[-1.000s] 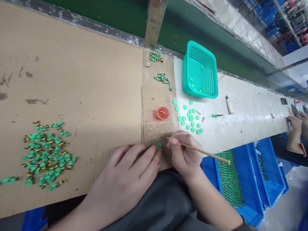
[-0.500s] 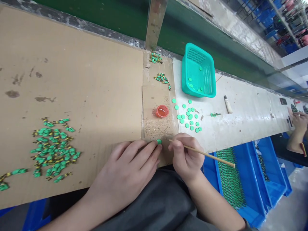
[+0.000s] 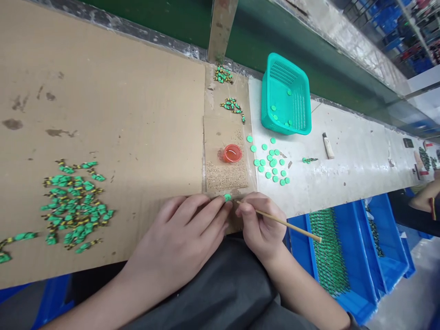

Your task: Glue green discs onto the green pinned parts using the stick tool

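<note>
My left hand [image 3: 182,229] lies low over the cardboard, its fingertips closed on a small round green button [image 3: 227,197]. Pinched in my right hand [image 3: 260,224] is a thin wooden stick [image 3: 292,226], its tip close to the right of that button. Just beyond both hands stands a small red cup [image 3: 233,153] with liquid in it, beside a patch of tiny gold-brown specks [image 3: 225,176] on the cardboard. Several loose green buttons [image 3: 273,162] are scattered on the white surface to the right.
A teal basket [image 3: 264,105] holds a few green buttons. Small green, yellow and black pieces lie in a big group [image 3: 77,206] at left and smaller piles [image 3: 223,74] at the back. A tube [image 3: 328,145] lies right. Blue bins [image 3: 357,247] stand below; a co-worker's arm [image 3: 426,197] shows far right.
My right hand has shifted slightly left, bringing the stick's tip closer to the green button. My left hand still holds the button. The view has tilted slightly.
</note>
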{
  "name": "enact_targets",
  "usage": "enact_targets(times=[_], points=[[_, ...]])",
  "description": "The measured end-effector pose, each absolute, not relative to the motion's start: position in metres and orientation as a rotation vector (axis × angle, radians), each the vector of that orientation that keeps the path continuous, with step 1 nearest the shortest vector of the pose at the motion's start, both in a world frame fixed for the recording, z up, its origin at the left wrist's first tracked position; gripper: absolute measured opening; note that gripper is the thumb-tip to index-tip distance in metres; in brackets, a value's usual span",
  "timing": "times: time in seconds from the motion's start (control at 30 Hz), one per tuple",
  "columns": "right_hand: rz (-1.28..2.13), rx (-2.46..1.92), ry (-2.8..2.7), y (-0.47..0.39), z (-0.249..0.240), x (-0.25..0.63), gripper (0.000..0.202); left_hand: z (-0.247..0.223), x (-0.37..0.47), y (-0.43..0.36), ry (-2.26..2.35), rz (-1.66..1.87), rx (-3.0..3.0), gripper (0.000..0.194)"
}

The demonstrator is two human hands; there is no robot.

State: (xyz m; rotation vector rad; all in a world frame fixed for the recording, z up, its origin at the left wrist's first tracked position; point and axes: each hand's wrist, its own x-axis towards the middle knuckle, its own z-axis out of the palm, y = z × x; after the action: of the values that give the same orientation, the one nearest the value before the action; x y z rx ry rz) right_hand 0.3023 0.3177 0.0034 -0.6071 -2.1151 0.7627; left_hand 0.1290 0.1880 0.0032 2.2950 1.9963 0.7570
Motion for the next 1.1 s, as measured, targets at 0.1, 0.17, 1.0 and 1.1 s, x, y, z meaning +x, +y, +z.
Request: enact_targets(times=[0.1, 0.17, 1.0, 1.1], points=[[0.754, -0.614, -2.128, 0.318, 0.003, 0.303, 0.016, 0.002, 0.129, 0.188, 1.996, 0.753, 2.297, 0.032], [0.753, -0.621, -2.133, 0.318, 0.003, 0.302, 0.016, 0.001, 0.130, 0.187, 1.991, 0.758, 2.299, 0.032], [0.650, -0.753, -2.063, 0.376, 0.029, 0.260, 0.020, 0.005, 0.129, 0.194, 2.025, 0.816, 2.322, 0.031], [0.515, -0.753, -2.169, 0.389, 0.027, 0.249, 0.031, 0.005, 0.129, 0.194, 2.025, 0.844, 2.336, 0.029]])
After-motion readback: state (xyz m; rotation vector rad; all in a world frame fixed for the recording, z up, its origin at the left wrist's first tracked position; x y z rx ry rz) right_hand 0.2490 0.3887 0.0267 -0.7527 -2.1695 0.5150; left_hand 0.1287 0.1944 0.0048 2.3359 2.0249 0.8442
